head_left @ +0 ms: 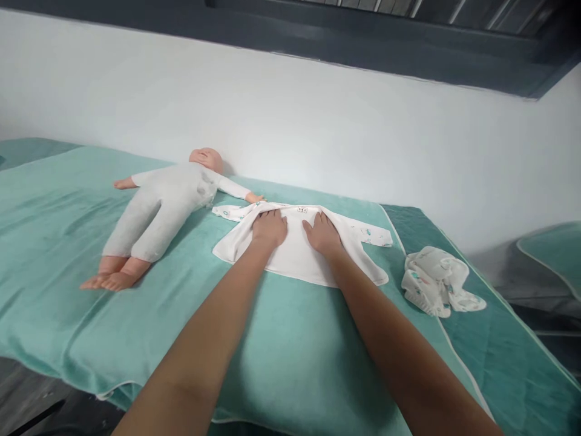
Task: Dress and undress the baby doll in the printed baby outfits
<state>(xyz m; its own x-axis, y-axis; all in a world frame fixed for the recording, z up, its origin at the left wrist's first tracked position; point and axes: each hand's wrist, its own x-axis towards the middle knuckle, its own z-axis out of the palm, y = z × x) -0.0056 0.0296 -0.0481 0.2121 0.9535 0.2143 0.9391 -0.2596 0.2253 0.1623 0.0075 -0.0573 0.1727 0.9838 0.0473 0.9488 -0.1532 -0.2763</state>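
A small white baby shirt [295, 248] lies spread open on the green cover, its patterned sleeves reaching out to both sides and a printed label near the neck. Flat on the left half of the shirt rests my left hand [271, 227], fingers stretched towards the collar. My right hand [322, 233] lies on the right half in the same way, thumb apart from the fingers. Neither hand grips the cloth as far as I can see. To the left a baby doll [166, 197] in white lies on its back, one hand touching or just beside the shirt's left sleeve.
A crumpled white patterned garment [438, 278] sits at the right on a darker green strip. Under everything is a green bed cover [172, 327]. Behind it rises a white wall [290, 121], topped by a dark ledge [318, 36].
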